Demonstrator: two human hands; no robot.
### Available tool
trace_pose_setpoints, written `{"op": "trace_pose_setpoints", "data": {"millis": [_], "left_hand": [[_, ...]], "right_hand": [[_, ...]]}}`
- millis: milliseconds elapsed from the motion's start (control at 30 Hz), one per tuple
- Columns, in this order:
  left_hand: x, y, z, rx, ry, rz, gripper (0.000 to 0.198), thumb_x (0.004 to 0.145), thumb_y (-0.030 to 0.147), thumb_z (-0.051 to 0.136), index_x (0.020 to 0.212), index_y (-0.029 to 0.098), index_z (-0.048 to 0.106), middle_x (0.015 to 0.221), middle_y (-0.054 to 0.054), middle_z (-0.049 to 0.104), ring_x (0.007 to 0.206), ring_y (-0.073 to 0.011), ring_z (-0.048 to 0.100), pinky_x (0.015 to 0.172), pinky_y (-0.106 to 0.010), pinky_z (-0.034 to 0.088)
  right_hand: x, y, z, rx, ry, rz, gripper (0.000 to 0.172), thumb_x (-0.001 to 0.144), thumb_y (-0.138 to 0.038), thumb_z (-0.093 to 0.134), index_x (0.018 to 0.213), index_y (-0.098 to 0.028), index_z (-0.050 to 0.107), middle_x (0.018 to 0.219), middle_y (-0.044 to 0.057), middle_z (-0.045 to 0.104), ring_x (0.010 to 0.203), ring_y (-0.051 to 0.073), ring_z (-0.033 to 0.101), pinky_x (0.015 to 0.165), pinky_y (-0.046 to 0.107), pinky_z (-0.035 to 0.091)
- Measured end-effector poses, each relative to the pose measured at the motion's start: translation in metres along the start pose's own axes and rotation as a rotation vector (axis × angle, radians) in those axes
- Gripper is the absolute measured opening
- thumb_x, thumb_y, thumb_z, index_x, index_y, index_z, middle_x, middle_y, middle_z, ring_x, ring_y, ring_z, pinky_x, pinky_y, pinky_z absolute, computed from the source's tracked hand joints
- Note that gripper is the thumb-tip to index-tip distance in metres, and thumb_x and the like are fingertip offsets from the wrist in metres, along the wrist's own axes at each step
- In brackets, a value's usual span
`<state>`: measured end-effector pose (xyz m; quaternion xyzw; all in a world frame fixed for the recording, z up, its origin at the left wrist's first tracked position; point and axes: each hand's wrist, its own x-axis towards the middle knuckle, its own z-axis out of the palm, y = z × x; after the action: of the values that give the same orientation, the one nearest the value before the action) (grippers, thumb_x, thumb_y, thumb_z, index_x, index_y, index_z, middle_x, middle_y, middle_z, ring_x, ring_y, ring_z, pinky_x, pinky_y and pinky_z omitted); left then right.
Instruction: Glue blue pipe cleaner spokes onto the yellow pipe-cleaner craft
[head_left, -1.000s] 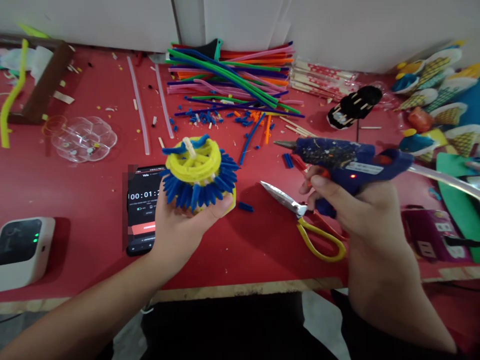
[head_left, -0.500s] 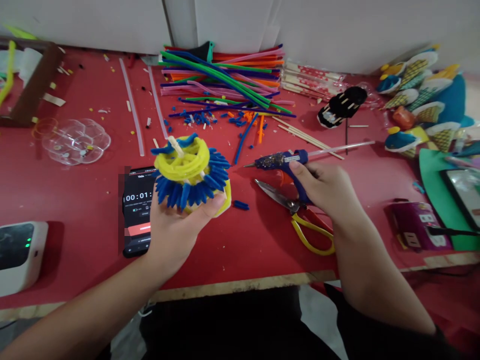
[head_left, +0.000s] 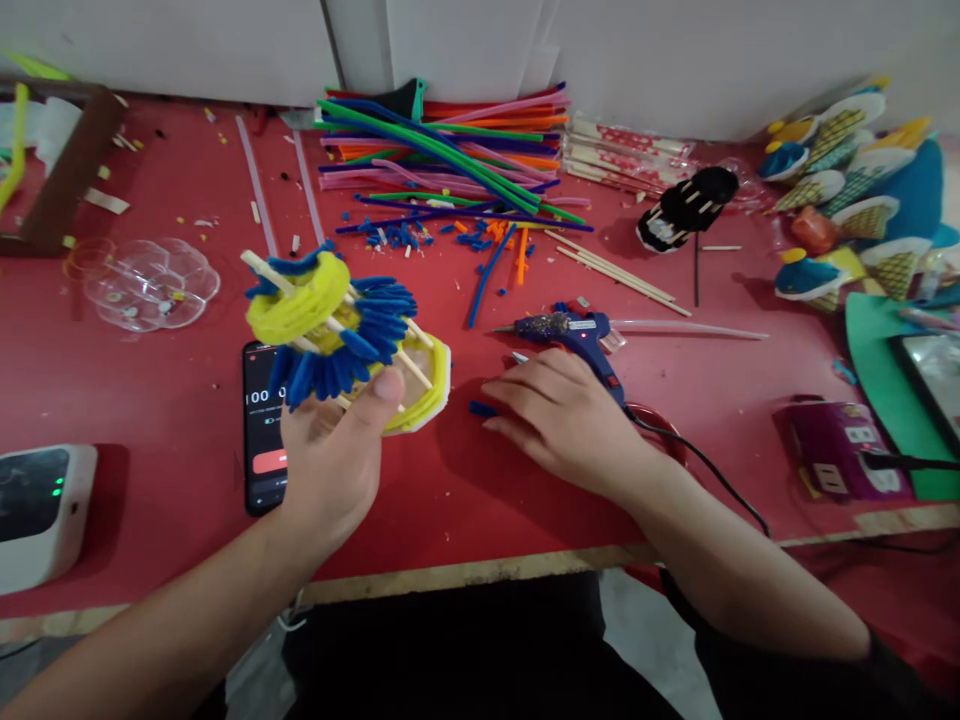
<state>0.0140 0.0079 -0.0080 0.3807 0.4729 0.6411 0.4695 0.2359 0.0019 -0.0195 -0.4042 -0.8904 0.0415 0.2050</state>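
Observation:
My left hand [head_left: 330, 460] is closed around a craft model [head_left: 337, 320] made of yellow and blue pipe cleaners on wooden sticks, held tilted to the left above the red table [head_left: 187, 400]. My right hand [head_left: 562, 420] lies on the table with fingers stretched out and holds nothing. Its fingertips are next to a short blue pipe-cleaner piece [head_left: 478, 408]. The blue glue gun [head_left: 570, 330] lies on the table just beyond that hand, nozzle pointing left, with its cord trailing right.
A phone [head_left: 261, 430] showing a timer lies under the model. Behind are a pile of coloured pipe cleaners [head_left: 450, 160], wooden sticks [head_left: 615, 270] and a clear plastic tray [head_left: 150, 285]. A white device [head_left: 37, 510] sits left, a purple power strip [head_left: 840, 450] right.
My right hand set the glue gun down on the table and let go, then moved left toward the blue piece. My left hand tipped the model over to the left.

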Motion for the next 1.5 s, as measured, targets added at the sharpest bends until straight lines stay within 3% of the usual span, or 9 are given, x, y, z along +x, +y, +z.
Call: {"op": "trace_pose_setpoints", "data": {"millis": [233,333,500,633,767,933,1100,1200,1500], "left_hand": [[-0.003,0.000,0.001,-0.080,0.005,-0.045,0.073,0.059,0.040,0.103,0.124,0.032,0.071,0.113,-0.003,0.079,0.121,-0.0313,0.073,0.117,-0.054,0.053],[-0.004,-0.004,-0.002,-0.052,0.002,-0.048,0.058,0.064,0.041,0.099,0.115,0.031,0.074,0.107,-0.003,0.080,0.113,-0.0312,0.076,0.112,-0.053,0.057],[-0.006,-0.009,-0.008,0.017,-0.087,-0.079,0.035,0.072,0.040,0.094,0.100,0.029,0.075,0.097,-0.003,0.081,0.099,-0.0299,0.079,0.097,-0.047,0.066],[-0.009,-0.006,-0.010,0.078,-0.173,-0.145,0.023,0.081,0.035,0.088,0.099,0.028,0.077,0.105,-0.004,0.083,0.100,-0.0279,0.080,0.097,-0.043,0.066],[-0.012,-0.002,-0.009,0.079,-0.208,-0.174,0.020,0.088,0.033,0.084,0.105,0.025,0.077,0.111,-0.006,0.083,0.102,-0.0261,0.079,0.098,-0.042,0.066],[-0.012,-0.002,-0.008,0.062,-0.216,-0.176,0.025,0.088,0.033,0.085,0.109,0.023,0.077,0.111,-0.006,0.083,0.102,-0.0243,0.079,0.099,-0.041,0.065],[-0.013,-0.001,-0.009,0.076,-0.206,-0.226,0.024,0.085,0.036,0.088,0.104,0.025,0.079,0.109,-0.006,0.083,0.101,-0.0258,0.079,0.099,-0.043,0.065],[-0.013,-0.001,-0.010,0.098,-0.219,-0.242,0.025,0.083,0.039,0.089,0.103,0.025,0.080,0.108,-0.005,0.083,0.101,-0.0265,0.078,0.099,-0.043,0.065],[-0.014,-0.004,-0.011,0.127,-0.219,-0.291,0.031,0.079,0.042,0.091,0.104,0.026,0.081,0.107,-0.005,0.083,0.098,-0.0266,0.079,0.093,-0.040,0.067]], "right_hand": [[0.004,-0.010,0.007,-0.017,-0.153,-0.032,0.028,0.108,-0.017,0.047,0.099,-0.017,0.073,0.105,0.011,0.076,0.099,0.026,0.059,0.087,0.040,0.048],[0.001,-0.006,0.007,0.070,-0.092,-0.013,0.031,0.108,-0.013,0.041,0.098,-0.018,0.070,0.093,0.009,0.075,0.090,0.023,0.061,0.084,0.038,0.052],[-0.003,-0.001,0.004,0.228,-0.024,-0.008,0.035,0.105,-0.008,0.041,0.127,-0.020,0.066,0.099,0.007,0.078,0.089,0.018,0.071,0.081,0.034,0.062],[-0.001,-0.002,0.000,0.258,0.067,-0.046,0.024,0.104,-0.011,0.050,0.114,-0.019,0.071,0.107,0.009,0.080,0.099,0.019,0.076,0.089,0.034,0.065],[0.001,-0.003,-0.003,0.326,0.158,0.005,0.015,0.103,-0.018,0.060,0.103,-0.023,0.074,0.102,0.007,0.078,0.095,0.018,0.076,0.084,0.033,0.066],[-0.001,-0.004,-0.007,0.528,0.143,0.195,0.011,0.100,-0.017,0.064,0.100,-0.022,0.073,0.092,0.002,0.081,0.085,0.016,0.078,0.078,0.027,0.065],[-0.001,-0.008,-0.009,1.020,0.167,0.503,0.002,0.096,-0.019,0.072,0.097,-0.021,0.072,0.088,0.001,0.084,0.080,0.015,0.082,0.075,0.025,0.068],[0.001,-0.008,-0.010,1.216,0.225,0.574,0.013,0.088,-0.016,0.081,0.099,-0.022,0.077,0.088,0.000,0.085,0.083,0.016,0.084,0.077,0.024,0.070],[0.005,-0.008,-0.016,1.270,0.300,0.691,0.010,0.083,-0.029,0.089,0.091,-0.026,0.084,0.086,0.001,0.085,0.076,0.020,0.084,0.063,0.023,0.071]]}}
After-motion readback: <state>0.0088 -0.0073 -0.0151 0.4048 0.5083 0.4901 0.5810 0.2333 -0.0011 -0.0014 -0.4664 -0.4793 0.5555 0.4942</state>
